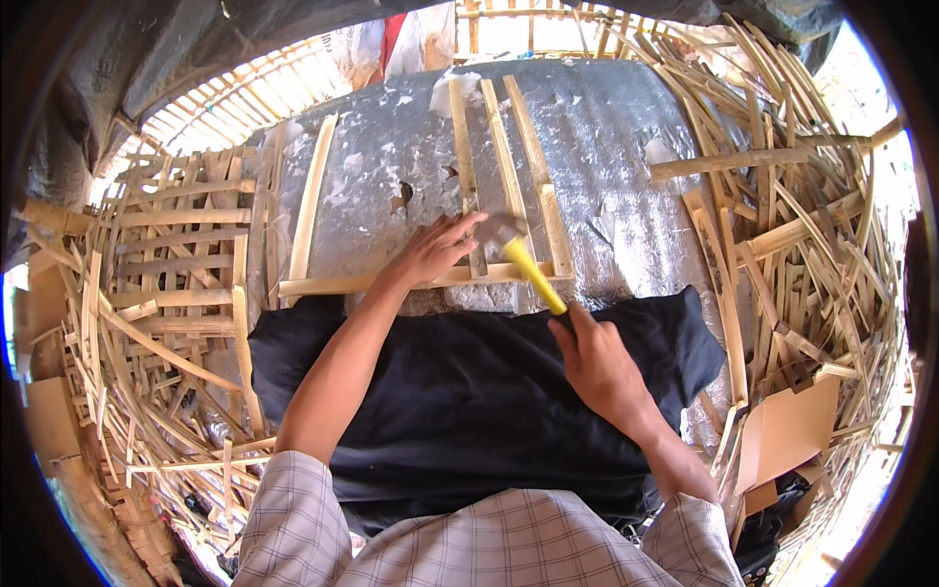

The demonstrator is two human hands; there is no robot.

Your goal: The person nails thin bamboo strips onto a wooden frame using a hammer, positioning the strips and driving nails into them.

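Hammer [533,274] | right hand [599,360]: closed round it | left hand [428,252]: part-curled by bamboo slat [462,147], grip unclear

Daylight glares through the bamboo slats [238,100], the hammer [529,266] blurs at its head, and edges bow.

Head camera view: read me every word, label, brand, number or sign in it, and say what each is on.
White-and-red sheet, top: dark lettering at its left, small and tilted; I won't copy it out.
Yellow-handled hammer: nothing legible.
Cardboard, right: no text visible.
Dark item, lower right: pale marks, too small to read.
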